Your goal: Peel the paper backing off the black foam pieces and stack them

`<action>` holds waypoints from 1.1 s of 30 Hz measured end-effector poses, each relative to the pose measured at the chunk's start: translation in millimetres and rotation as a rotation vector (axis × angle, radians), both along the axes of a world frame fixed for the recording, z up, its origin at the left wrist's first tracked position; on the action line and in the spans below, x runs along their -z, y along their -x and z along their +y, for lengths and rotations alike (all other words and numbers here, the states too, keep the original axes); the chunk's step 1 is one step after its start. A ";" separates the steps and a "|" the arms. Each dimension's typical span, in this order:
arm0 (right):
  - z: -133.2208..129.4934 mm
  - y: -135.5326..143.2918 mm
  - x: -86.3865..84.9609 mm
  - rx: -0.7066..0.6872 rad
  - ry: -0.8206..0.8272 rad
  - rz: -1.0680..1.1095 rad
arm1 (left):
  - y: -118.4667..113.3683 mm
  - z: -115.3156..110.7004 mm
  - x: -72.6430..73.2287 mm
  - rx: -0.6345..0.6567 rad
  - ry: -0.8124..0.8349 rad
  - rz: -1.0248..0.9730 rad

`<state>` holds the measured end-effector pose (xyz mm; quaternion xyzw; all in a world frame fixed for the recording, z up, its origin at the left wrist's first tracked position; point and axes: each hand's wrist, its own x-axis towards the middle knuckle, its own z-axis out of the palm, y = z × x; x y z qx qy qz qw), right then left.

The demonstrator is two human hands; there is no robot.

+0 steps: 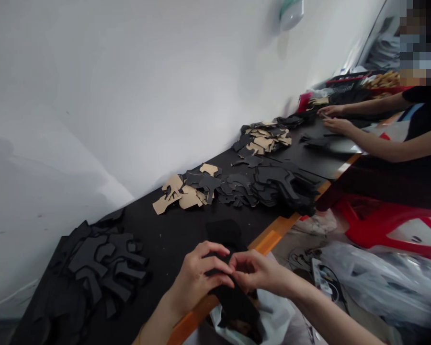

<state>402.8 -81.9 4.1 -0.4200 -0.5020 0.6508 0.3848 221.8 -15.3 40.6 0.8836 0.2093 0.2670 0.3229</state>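
A flat black cut-out piece (239, 304) extends over the near table edge, its far end on the tabletop. My left hand (201, 273) curls its fingers over the left side of this piece and holds it. From the right, my right hand (256, 270) meets the left fingertips, with thumb and forefinger pinched together at the piece. What exactly lies in that pinch is hidden. Below both hands hangs an open white plastic bag (278, 318) with dark and tan scraps inside.
On the black table (154, 249) lie a stack of black cut-outs (104, 263) at left, tan backing pieces (190, 197) and more black cut-outs (280, 182). A co-worker's hands (334, 120) work farther along. A red stool (366, 225) and plastic bags (384, 273) stand right.
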 end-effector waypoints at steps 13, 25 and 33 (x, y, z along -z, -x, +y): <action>-6.2 -4.6 -0.2 0.087 -0.094 -0.056 | 4.6 -8.4 -2.3 -0.060 -0.595 -0.022; -12.4 -4.1 3.2 -0.021 -0.120 -0.063 | 5.4 -15.2 -11.6 0.015 -0.752 -0.064; -8.0 1.2 9.4 0.132 -0.192 -0.193 | 3.0 -19.4 -6.2 0.004 -0.786 -0.024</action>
